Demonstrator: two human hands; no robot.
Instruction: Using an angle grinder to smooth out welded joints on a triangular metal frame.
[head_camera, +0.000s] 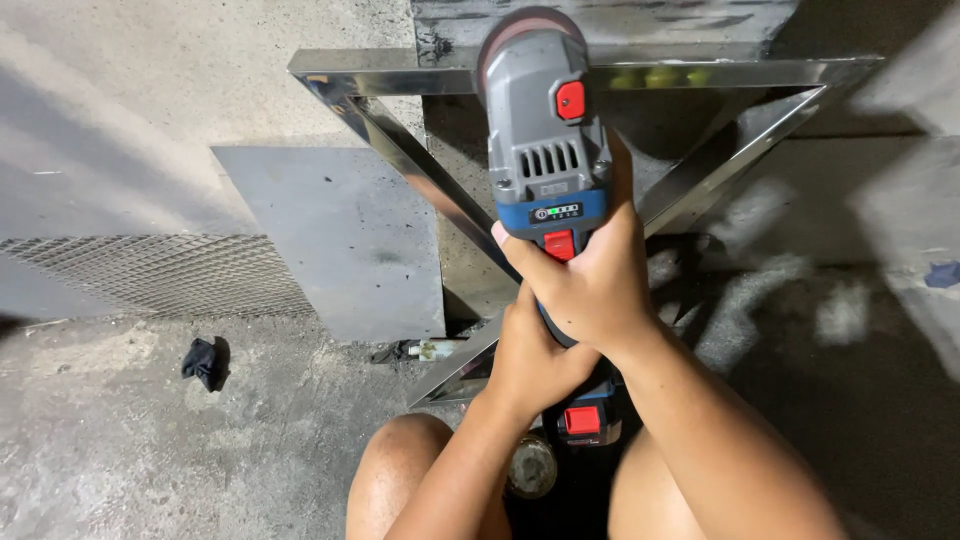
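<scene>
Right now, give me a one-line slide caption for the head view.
Both hands, right hand ahead of left hand, grip a cordless angle grinder against a polished metal frame.

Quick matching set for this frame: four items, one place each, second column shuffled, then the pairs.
Things:
1. cordless grinder
2. shiny metal frame
3. wire mesh sheet
4. dark rag

Places:
A. lying on the concrete floor at lower left
B. gripped by the left hand and right hand
C. flat at far left, beside the grey plate
D. under the grinder's disc end, spanning the top

Pairs: 1-B, 2-D, 3-C, 4-A
</scene>
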